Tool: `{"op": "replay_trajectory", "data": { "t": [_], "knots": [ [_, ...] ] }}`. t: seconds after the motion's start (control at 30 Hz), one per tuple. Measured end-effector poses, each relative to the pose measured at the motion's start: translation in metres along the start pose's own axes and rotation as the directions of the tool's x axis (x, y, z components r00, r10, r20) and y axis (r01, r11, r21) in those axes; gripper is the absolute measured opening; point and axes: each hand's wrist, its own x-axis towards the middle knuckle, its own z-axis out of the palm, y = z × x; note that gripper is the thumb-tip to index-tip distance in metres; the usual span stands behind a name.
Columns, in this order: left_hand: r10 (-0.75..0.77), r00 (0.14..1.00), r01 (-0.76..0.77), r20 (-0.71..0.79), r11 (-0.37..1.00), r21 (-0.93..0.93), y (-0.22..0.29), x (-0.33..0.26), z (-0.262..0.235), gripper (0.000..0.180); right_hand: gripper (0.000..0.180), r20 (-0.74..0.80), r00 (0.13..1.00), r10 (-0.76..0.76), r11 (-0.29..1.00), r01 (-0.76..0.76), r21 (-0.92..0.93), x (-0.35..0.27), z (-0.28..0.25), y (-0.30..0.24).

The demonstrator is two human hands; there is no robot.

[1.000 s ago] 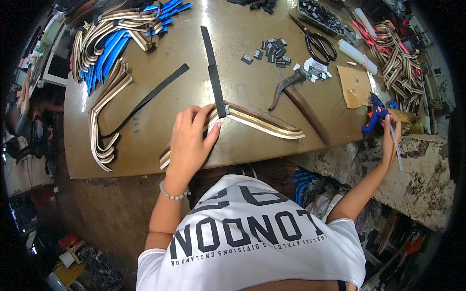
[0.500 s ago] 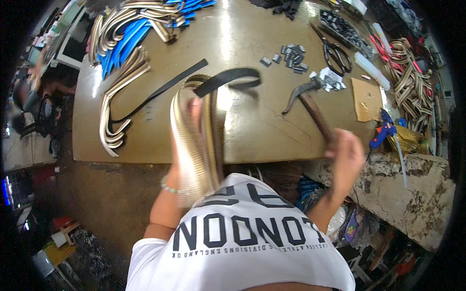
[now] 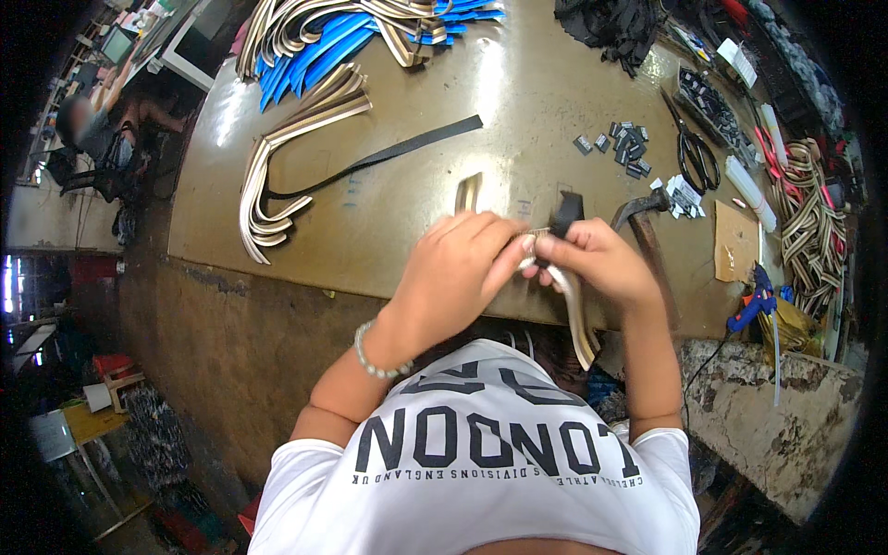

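The striped strap [image 3: 577, 333] is held above the near edge of the counter [image 3: 416, 208], caught between the two hands. The fingers of the left hand [image 3: 462, 264] curl inward and pinch it with the thumb, while the fingers of the right hand [image 3: 606, 264] pinch it just beside them, the thumbs nearly meeting. One end rises beyond the left knuckles; the other drops below the right fingers toward the person's white shirt [image 3: 481, 499]. The gripped middle is mostly hidden and blurred.

The strap is ribbed webbing with lengthwise bands of cream, tan and dark brown, curving at its hanging end. A black band [image 3: 567, 213] stands up from it beside the right fingers.

The counter is brown and glossy, with bright reflections. On its left lie bent striped straps [image 3: 254, 208] and a loose black strip [image 3: 398, 154], with striped and blue bundles [image 3: 324, 60] beyond. To the right are small black tabs [image 3: 629, 148], black-handled scissors [image 3: 696, 159], a hammer [image 3: 652, 250] and a cardboard piece [image 3: 734, 242]. A blue glue gun [image 3: 756, 301] sits at the right edge, near a stained ledge [image 3: 786, 402]. Another person [image 3: 92, 134] is at the far left.
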Motion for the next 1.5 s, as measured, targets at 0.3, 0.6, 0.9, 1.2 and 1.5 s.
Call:
{"op": "replay_trajectory", "data": {
  "t": [0.3,0.6,0.9,1.2,1.5],
  "knots": [
    [-0.283,0.903,0.28,0.325,0.958,0.055,-0.014,-0.008,0.021,0.014,0.034,-0.276,0.66,-0.699,0.592,0.317,-0.741,0.005,0.018,0.009],
    [-0.233,0.942,0.206,0.242,0.97,0.132,-0.012,-0.012,0.041,0.017,0.038,-0.428,0.633,-0.645,0.65,0.16,-0.743,0.041,0.043,0.042],
    [-0.24,0.969,0.243,0.05,0.968,-0.068,-0.016,-0.027,0.053,0.023,0.036,-0.166,0.643,-0.748,0.318,0.127,-0.94,0.014,0.04,0.062],
    [-0.123,0.983,0.113,0.135,0.99,0.078,-0.018,-0.026,0.054,0.029,0.037,-0.074,0.785,-0.615,0.257,0.111,-0.96,-0.011,0.055,0.06],
    [-0.091,0.972,0.067,0.218,0.991,0.115,-0.003,-0.032,0.043,0.038,0.031,-0.859,-0.181,-0.479,0.875,-0.174,-0.451,-0.152,-0.021,0.106]
  ]
}}
